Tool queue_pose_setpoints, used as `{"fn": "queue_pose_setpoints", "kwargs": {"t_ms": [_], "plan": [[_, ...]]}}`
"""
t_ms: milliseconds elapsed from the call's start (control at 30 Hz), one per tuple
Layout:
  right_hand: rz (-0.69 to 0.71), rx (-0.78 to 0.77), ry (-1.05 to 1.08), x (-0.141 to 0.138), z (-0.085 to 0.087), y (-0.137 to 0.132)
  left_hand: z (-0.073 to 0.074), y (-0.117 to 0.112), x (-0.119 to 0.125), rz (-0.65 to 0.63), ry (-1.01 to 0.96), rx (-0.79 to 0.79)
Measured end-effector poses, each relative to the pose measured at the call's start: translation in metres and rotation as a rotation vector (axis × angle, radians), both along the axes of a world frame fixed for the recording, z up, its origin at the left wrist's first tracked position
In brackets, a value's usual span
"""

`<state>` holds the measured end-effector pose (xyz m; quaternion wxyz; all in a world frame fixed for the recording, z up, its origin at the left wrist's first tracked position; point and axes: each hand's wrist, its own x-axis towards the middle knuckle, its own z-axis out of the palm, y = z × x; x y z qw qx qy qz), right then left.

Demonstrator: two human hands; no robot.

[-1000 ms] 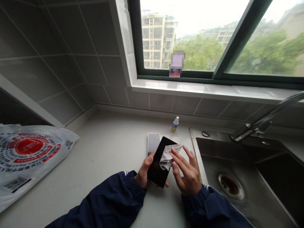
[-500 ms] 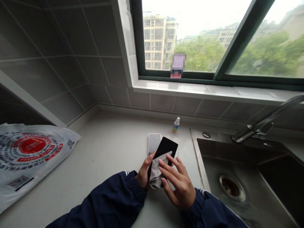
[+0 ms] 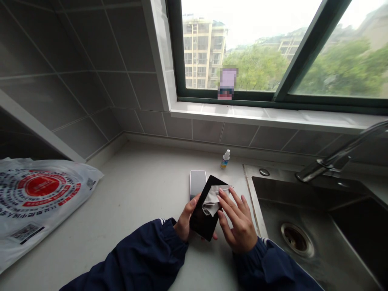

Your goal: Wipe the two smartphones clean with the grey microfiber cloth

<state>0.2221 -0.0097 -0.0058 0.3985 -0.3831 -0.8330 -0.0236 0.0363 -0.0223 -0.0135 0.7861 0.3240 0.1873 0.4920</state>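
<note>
My left hand (image 3: 185,220) is closed around a black phone (image 3: 202,225), thumb along its left edge and fingertips showing beneath. The phone is tilted, its glossy dark face up, above the counter. My right hand (image 3: 239,218) has hold of a light grey cleaning cloth (image 3: 211,202) with a zigzag edge, its fingertips pressing it onto the upper right of the phone's face. Behind the black phone, a second phone (image 3: 198,182) with a pale rim lies on the counter, partly hidden. A small spray bottle (image 3: 224,160) with a white top stands farther back.
The white counter (image 3: 136,186) runs along a tiled wall under a window. At the left lies a white plastic bag (image 3: 45,194) with red and black print. On the right are a steel sink (image 3: 273,210) and a faucet (image 3: 315,169).
My right hand and the cloth have moved up and right across the phone's face, uncovering its lower part. The left hand and the phone have barely moved.
</note>
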Motion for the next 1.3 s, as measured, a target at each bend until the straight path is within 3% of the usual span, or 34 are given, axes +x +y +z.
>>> {"fn": "queue_pose_setpoints", "kwargs": {"t_ms": [267,500,600,767,967,1133,1300], "plan": [[0.079,-0.021,0.021,-0.004,0.003,-0.006,0.002,-0.001,0.000,-0.005,-0.022,-0.019],[0.245,-0.065,-0.009,-0.007,0.007,-0.012,0.006,-0.002,0.009,0.164,-0.146,-0.080],[0.192,-0.048,-0.034,-0.007,0.004,-0.011,0.007,-0.001,0.007,0.162,-0.136,-0.065],[0.016,-0.044,-0.001,-0.005,-0.003,-0.006,0.007,-0.001,0.002,0.002,-0.029,-0.048],[-0.094,-0.105,0.005,-0.006,-0.008,-0.005,0.010,-0.003,0.001,0.012,0.009,-0.030],[0.061,-0.087,0.003,-0.006,-0.002,-0.008,0.006,-0.002,0.001,0.015,-0.042,-0.046],[0.220,-0.082,-0.017,-0.009,0.005,-0.015,0.008,-0.002,0.007,0.177,-0.150,-0.067]]}}
